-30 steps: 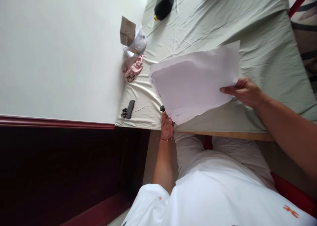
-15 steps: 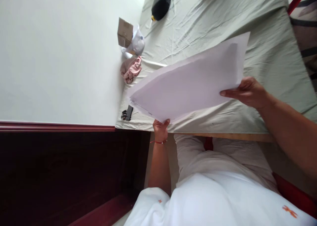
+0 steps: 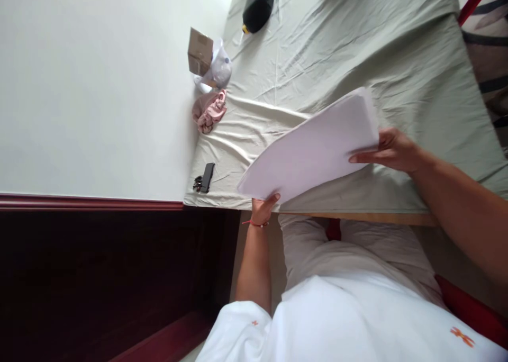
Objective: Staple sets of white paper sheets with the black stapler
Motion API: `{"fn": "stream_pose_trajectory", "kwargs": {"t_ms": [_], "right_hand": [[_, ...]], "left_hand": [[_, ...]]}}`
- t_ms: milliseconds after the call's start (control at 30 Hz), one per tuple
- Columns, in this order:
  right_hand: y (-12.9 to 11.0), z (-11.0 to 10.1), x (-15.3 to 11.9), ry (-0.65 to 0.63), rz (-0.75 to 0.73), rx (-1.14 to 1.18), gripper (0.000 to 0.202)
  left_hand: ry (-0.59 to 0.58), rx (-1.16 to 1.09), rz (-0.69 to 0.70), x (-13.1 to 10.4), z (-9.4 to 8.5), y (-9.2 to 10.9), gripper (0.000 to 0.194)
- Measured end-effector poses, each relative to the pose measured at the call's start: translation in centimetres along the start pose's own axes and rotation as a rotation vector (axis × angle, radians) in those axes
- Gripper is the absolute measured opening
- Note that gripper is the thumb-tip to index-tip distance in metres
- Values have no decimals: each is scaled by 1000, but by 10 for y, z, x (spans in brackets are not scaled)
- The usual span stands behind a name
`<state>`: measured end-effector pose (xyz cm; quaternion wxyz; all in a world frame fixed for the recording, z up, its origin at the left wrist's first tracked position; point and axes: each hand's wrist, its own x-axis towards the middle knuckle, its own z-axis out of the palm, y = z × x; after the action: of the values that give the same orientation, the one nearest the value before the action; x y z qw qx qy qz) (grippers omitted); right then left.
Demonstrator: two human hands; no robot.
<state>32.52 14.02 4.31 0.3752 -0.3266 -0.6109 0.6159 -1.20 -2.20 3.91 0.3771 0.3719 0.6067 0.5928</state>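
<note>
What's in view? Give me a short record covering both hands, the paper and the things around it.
Left hand: grips white paper at its near edge, thumb on top
Right hand: grips its right end
Surface: pale green cloth
Upper left: cardboard box, plastic bag, pink fabric
Below those: slim black object
Top centre: black case

Wht wall (image 3: 91, 87) w/ dk-red trim (image 3: 91, 202)
</note>
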Motion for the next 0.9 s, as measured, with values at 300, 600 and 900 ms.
{"fn": "stream_pose_trajectory", "kwargs": {"t_ms": [300,600,900], "right_hand": [[6,-3,-1,-66,-7,-48,38],[7,-4,0,-118,53,-129,48],[8,2,2,-123,95,-137,46]], "left_hand": [[-37,110,15,12,-12,-20,64],[-97,272,-10,20,-2,-13,61],[-80,544,113,25,-5,-16,49]]}}
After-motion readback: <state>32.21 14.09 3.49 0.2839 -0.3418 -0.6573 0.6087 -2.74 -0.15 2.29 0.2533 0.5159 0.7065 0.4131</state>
